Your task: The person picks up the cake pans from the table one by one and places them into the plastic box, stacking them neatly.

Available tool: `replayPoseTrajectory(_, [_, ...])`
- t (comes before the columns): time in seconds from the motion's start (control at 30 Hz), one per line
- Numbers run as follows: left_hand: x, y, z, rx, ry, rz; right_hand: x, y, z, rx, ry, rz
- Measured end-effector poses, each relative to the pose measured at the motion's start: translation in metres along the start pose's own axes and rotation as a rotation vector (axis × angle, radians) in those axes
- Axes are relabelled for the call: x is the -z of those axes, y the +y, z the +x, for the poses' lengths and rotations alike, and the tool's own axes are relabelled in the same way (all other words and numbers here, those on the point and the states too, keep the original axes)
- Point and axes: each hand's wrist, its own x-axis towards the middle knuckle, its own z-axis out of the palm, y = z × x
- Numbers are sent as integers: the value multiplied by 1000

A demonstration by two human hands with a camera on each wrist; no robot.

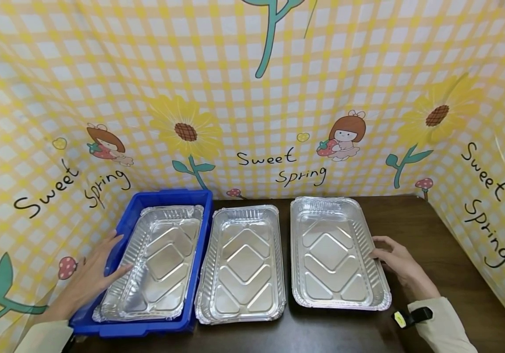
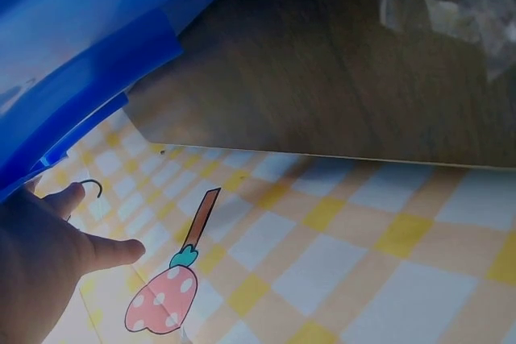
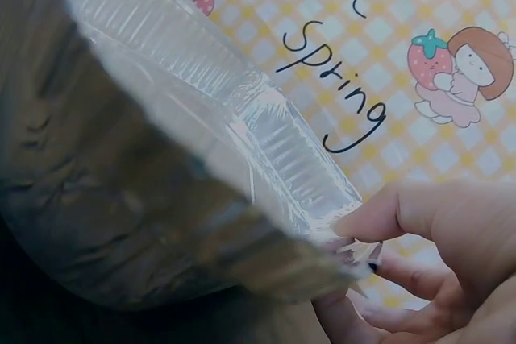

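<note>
Three rectangular foil trays appear in the head view. The left foil tray (image 1: pixel 164 260) sits inside a blue plastic bin (image 1: pixel 124 327), the middle foil tray (image 1: pixel 245 264) is just right of the bin, and the right foil tray (image 1: pixel 334 264) is farther over. My left hand (image 1: pixel 89 274) is at the bin's left side, fingers extended along its rim and thumb pointing over the left tray's edge. With my right hand (image 1: pixel 400 262) I pinch the right tray's outer rim; in the right wrist view the thumb and fingers (image 3: pixel 387 211) meet at its edge.
A dark wooden table (image 1: pixel 398 220) carries the bin and trays. Yellow checked cloth (image 1: pixel 252 113) with printed flowers and lettering encloses the back and both sides. Crumpled clear plastic (image 2: pixel 451 14) shows at the upper right of the left wrist view.
</note>
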Motion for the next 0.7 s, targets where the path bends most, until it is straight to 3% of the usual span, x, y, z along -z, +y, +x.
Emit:
replayPoseTrajectory(0.37, [0, 0, 0, 12, -10, -3, -2, -25, -7, -38, 21, -10])
replayPoseTrajectory(0.7, [-1, -1, 1, -12, 11, -3, -11, -49, -11, 0, 4, -9])
